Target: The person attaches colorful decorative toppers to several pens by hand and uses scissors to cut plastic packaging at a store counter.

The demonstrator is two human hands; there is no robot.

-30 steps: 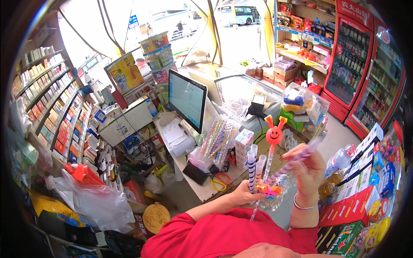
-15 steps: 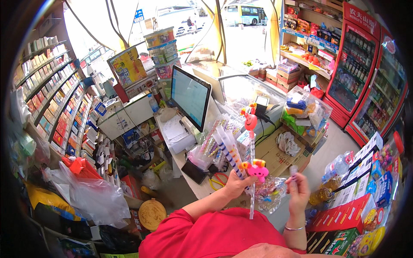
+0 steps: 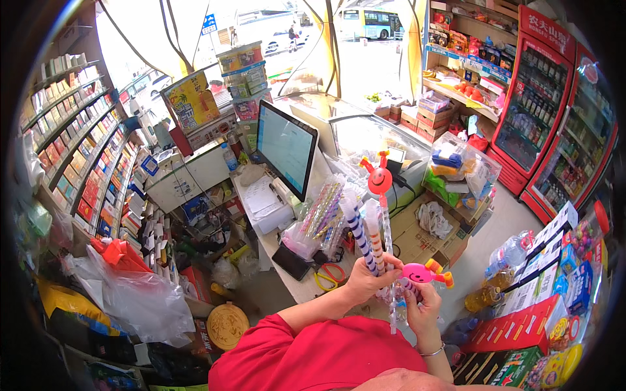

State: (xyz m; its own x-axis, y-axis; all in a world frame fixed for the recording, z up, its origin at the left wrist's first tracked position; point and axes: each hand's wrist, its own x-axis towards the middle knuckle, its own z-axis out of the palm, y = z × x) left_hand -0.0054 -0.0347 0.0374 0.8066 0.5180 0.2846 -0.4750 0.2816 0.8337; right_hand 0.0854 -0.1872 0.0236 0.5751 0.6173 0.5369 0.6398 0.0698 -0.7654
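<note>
**Two hands busy with smiley-topped novelty sticks at a shop counter**

The left hand is closed around a bunch of tall striped sticks, gripping them low so they stand upright in front of the chest. One of them carries a red smiley head at its top, well above the fist. The right hand sits just beside the left, its fingers curled round the shaft of a pink smiley-headed stick, whose head lies tilted between the two hands with orange feelers pointing right.

Just beyond the hands, on the pale surface, lie orange-handled scissors, a dark phone-like slab and a clear bag of striped sticks. Farther back on it stands a monitor with a receipt printer at its foot. A cardboard box rests to the right, red drink fridges stand along the right wall, and packed shelves fill the left side.
</note>
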